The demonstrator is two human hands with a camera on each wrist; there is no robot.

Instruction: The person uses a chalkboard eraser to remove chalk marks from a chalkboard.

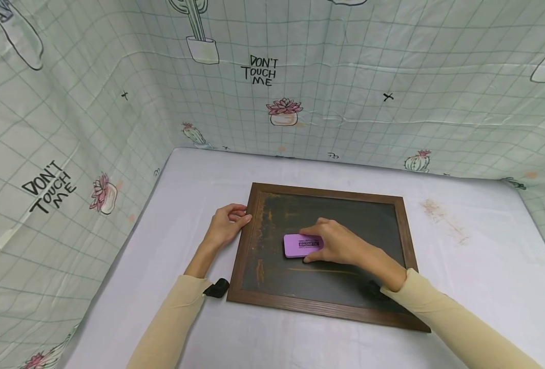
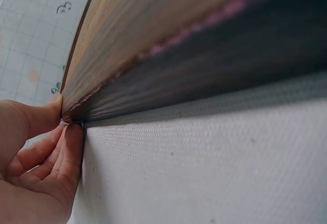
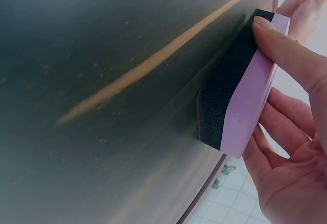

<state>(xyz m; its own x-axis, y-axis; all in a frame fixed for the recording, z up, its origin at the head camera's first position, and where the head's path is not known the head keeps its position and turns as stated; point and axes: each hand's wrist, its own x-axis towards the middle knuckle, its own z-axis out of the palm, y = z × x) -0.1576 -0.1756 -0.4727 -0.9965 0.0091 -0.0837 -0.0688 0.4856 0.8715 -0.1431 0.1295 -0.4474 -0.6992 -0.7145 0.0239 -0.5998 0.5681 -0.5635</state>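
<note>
Our right hand (image 1: 341, 243) grips a purple magnetic eraser (image 1: 293, 247), thumb on one side and fingers on the other. The eraser is just toward ten o'clock from the middle of the chalkboard (image 1: 360, 220). Our left hand (image 1: 225, 225) pinches the brown wooden frame (image 1: 332, 193) at ten o'clock. We read "MAGNETIC" on the eraser; its other words are too small. The checked cloth (image 1: 337, 66) says "DON'T TOUCH ME". Our right arm (image 1: 457, 320) comes from four o'clock, our left arm (image 1: 168, 323) from seven.
</note>
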